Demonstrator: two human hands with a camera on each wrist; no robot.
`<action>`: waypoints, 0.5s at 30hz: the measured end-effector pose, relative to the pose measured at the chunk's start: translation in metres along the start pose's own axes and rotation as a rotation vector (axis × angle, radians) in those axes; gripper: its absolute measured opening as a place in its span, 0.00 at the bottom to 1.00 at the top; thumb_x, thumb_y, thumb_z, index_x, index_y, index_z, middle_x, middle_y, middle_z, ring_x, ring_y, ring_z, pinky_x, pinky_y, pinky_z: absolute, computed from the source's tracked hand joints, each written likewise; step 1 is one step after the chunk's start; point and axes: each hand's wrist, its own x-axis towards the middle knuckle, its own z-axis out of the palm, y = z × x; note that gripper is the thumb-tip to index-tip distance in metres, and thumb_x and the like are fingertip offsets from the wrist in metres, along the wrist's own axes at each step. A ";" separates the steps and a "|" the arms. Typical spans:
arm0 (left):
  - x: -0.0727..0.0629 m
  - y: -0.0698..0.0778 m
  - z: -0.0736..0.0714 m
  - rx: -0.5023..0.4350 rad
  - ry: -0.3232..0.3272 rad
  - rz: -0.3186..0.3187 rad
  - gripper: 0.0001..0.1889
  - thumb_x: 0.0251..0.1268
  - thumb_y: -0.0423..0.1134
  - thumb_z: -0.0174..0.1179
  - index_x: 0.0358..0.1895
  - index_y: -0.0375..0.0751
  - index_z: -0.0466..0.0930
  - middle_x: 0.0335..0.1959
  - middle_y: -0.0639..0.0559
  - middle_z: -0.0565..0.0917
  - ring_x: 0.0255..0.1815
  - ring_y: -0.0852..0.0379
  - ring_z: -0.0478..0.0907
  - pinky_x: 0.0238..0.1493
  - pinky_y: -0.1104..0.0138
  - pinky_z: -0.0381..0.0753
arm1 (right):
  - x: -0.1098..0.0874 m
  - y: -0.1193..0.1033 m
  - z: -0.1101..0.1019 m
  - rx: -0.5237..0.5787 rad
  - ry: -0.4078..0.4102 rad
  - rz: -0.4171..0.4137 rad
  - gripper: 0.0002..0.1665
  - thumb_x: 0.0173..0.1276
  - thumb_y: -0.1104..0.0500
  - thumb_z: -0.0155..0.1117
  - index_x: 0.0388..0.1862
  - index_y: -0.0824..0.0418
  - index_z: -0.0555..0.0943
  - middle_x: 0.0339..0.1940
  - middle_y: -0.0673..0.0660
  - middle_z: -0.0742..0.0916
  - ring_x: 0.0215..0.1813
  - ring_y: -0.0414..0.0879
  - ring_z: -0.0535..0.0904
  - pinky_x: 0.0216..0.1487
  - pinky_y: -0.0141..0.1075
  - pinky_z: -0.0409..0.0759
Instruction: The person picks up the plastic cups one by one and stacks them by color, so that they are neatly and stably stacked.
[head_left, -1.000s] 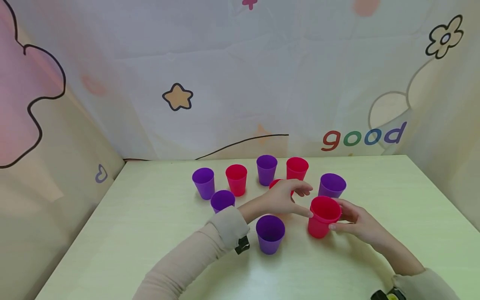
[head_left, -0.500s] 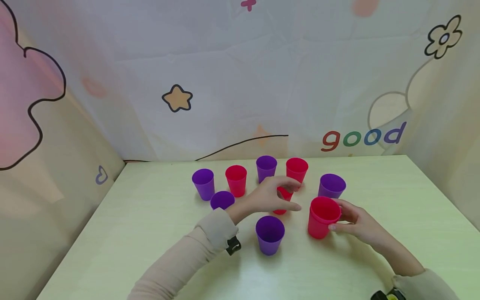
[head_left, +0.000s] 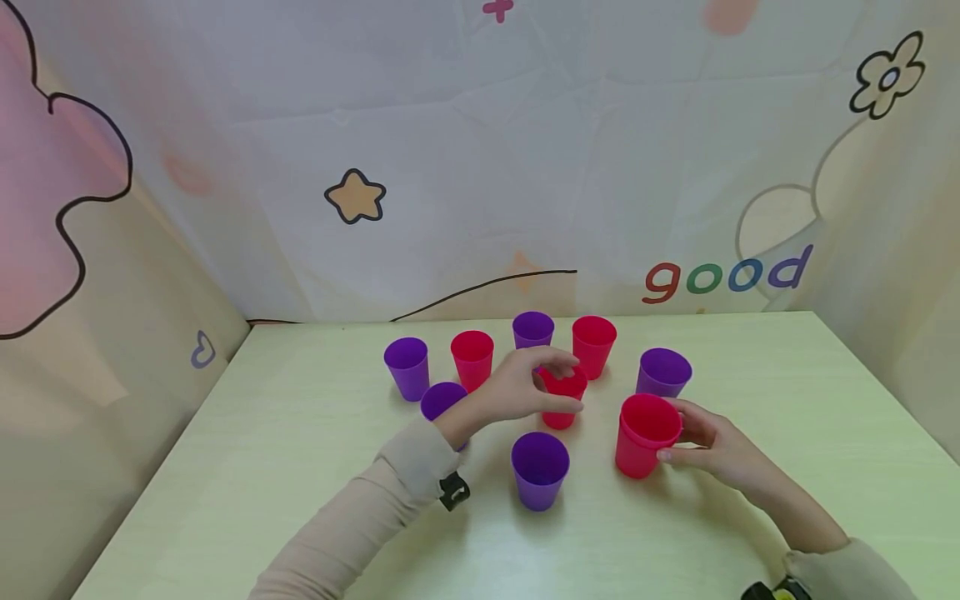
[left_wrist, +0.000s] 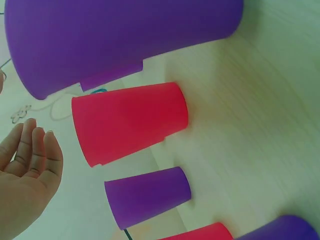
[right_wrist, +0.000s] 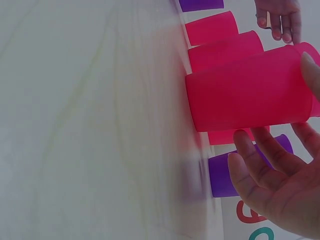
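Left to right on the worktop (head_left: 285, 467): far-left purple cup (head_left: 408, 371), upright, mouth up. Next, second purple cup (head_left: 441, 398), upright, partly behind the left wrist. Then back-left red cup (head_left: 472, 358), same pose, and back purple cup (head_left: 533, 328), mouth up. Left hand (head_left: 513, 387): thumb and fingers spread, nothing gripped, above the cups per both wrist views. Front purple cup (head_left: 540, 473) stands nearest the wearer, upright. Middle red cup (head_left: 566, 387) shows between left thumb and fingers, mouth up; contact can't be told. Back-right red cup (head_left: 593, 347), upright. Held red stack (head_left: 645, 440), right of centre: double rim, nested, mouth up, long axis vertical. Right hand (head_left: 712, 442) grips its side, thumb and fingers curved round it. Far-right purple cup (head_left: 664, 372) just behind the stack, upright.

Count: five purple; three single red plus one red stack, seemingly two.
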 end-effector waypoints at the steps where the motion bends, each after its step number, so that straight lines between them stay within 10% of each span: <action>1: 0.000 -0.001 -0.001 0.002 0.004 0.002 0.28 0.47 0.38 0.70 0.54 0.36 0.74 0.41 0.49 0.79 0.43 0.59 0.73 0.37 0.71 0.76 | 0.000 0.000 0.000 0.002 0.000 0.000 0.41 0.58 0.59 0.65 0.67 0.69 0.58 0.56 0.70 0.74 0.52 0.59 0.73 0.45 0.41 0.75; 15: 0.001 -0.019 -0.008 0.028 0.066 -0.041 0.32 0.44 0.40 0.71 0.57 0.40 0.72 0.48 0.48 0.77 0.46 0.53 0.73 0.41 0.71 0.74 | 0.000 0.001 0.000 0.001 0.004 -0.008 0.41 0.58 0.59 0.65 0.66 0.69 0.58 0.56 0.70 0.74 0.52 0.60 0.73 0.45 0.41 0.75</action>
